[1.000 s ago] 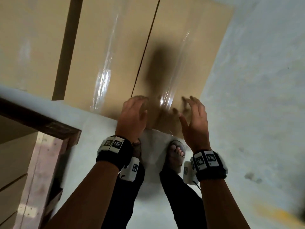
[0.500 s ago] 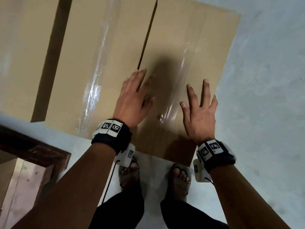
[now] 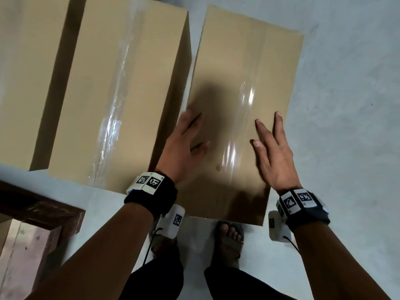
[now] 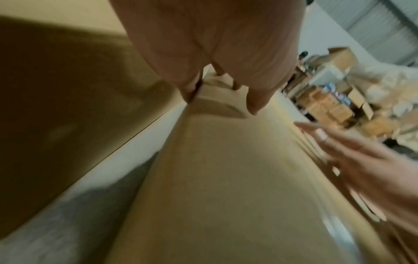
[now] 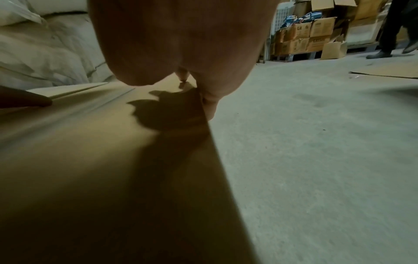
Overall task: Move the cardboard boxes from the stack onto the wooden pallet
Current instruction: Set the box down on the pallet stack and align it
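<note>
So the person's left hand (image 3: 184,148) and right hand (image 3: 273,152) are both spread flat, fingers pretty much straight, hovering over or just touching the top of the cardboard box (image 3: 242,87) right under them. Neither hand has a grip on anything, and they're apart from each other, one toward each long edge of the lid. From the right wrist view, the right hand (image 5: 181,39) sits near the box's outer edge with only its shadow on the cardboard; whether the palm really presses down is hard to tell. A strip of clear tape (image 3: 244,109) runs along the lid between the hands. Just beside the left hand there's a second box (image 3: 121,87), a narrow gap away, and further out past that another one (image 3: 26,72). All of these are sitting on the concrete floor (image 3: 346,126). Behind the left wrist, down by the elbow, a corner of the wooden pallet (image 3: 41,211) pokes in, and no box visible there. Looks like the job's barely moving along: this box hasn't been lifted, and at least three are left to carry over.
</note>
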{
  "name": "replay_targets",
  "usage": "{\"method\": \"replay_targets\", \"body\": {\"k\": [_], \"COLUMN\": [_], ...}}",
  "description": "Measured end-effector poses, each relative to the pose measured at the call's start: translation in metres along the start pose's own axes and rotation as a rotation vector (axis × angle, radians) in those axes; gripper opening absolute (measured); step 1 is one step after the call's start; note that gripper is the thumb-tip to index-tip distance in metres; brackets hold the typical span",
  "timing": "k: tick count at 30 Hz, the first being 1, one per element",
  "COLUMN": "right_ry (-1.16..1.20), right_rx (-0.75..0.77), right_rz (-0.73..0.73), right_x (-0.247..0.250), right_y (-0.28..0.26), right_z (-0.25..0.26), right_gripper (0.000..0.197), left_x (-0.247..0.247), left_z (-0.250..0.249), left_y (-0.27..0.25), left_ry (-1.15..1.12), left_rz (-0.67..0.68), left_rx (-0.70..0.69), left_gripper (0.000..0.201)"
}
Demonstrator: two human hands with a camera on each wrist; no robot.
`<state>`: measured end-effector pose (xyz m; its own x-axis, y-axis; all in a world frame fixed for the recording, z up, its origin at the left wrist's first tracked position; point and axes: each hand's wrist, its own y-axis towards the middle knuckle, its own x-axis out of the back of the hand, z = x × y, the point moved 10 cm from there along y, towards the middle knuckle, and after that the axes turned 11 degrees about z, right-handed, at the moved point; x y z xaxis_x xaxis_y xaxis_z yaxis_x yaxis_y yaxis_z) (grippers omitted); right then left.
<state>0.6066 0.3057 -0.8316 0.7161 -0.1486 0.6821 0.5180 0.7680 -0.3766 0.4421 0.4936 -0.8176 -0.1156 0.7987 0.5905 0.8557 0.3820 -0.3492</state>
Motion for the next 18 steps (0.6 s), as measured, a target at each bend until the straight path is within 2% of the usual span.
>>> {"method": "replay_targets", "body": {"k": [2, 4, 12, 15, 18], "right_ry": [-0.052, -0.086, -0.084, -0.04, -0.028], "right_rx": [0.013, 0.026, 0.142, 0.141, 0.148], "right_rz": [-0.001, 0.016, 0.047, 0.081, 0.115], "right_x": [0.007, 0.008, 0.008, 0.011, 0.014], "right_y": [-0.004, -0.006, 0.015, 0.018, 0.016], "right_z": [-0.004, -0.01, -0.013, -0.014, -0.01], "right_gripper": [0.05, 0.053, 0.065, 0.068, 0.067], "left_x": [-0.018, -0.025, -0.03, -0.027, -0.024], "left_z": [0.007, 0.01, 0.001, -0.002, -0.01], "left_y": [-0.002, -0.001, 0.033, 0.033, 0.031], "left_ry": [-0.005, 0.041, 0.114, 0.033, -0.104], "left_rz": [0.094, 0.122, 0.04, 0.028, 0.036], "left_rx": [0.02, -0.014, -0.024, -0.056, -0.088], "left_gripper": [0.075, 0.078, 0.079, 0.08, 0.097]}}
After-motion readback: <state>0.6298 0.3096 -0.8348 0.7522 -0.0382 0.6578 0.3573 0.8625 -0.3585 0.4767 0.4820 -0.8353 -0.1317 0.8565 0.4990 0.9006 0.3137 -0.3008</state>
